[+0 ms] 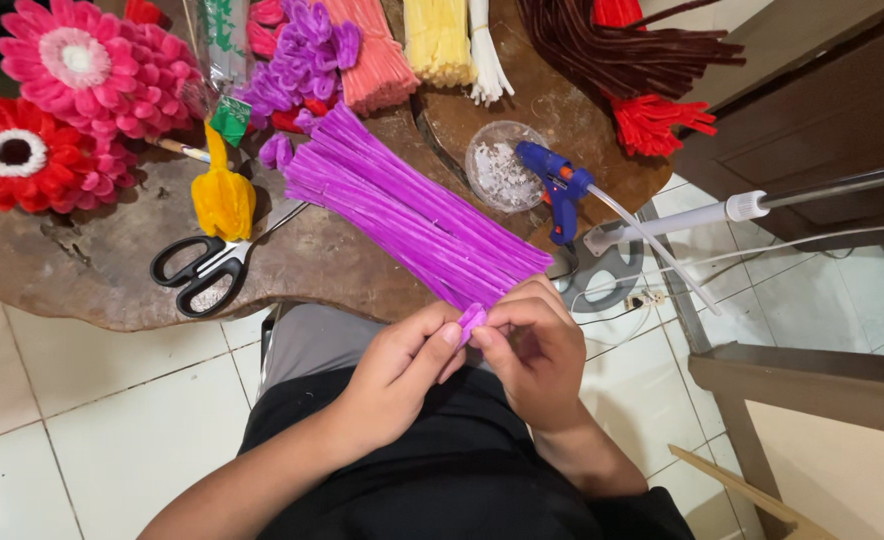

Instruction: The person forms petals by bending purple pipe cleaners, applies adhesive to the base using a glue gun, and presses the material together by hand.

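Observation:
Over my lap, my left hand (402,365) and my right hand (532,345) meet, both pinching a small folded purple pipe-cleaner piece (472,320) between fingertips. Just beyond my hands a thick bundle of purple pipe cleaners (412,215) lies diagonally on the wooden table (92,270). Small purple bent pieces (307,60) are heaped further back. A blue glue gun (559,190) rests at the table's right edge, beside a clear round dish (497,165).
Black scissors (202,270) and a yellow pipe-cleaner bud (224,200) lie left of the bundle. Pink (87,65) and red (22,155) pipe-cleaner flowers sit far left. Pink, yellow, white, brown and red bundles line the back. A white pole (762,205) crosses right, over tiled floor.

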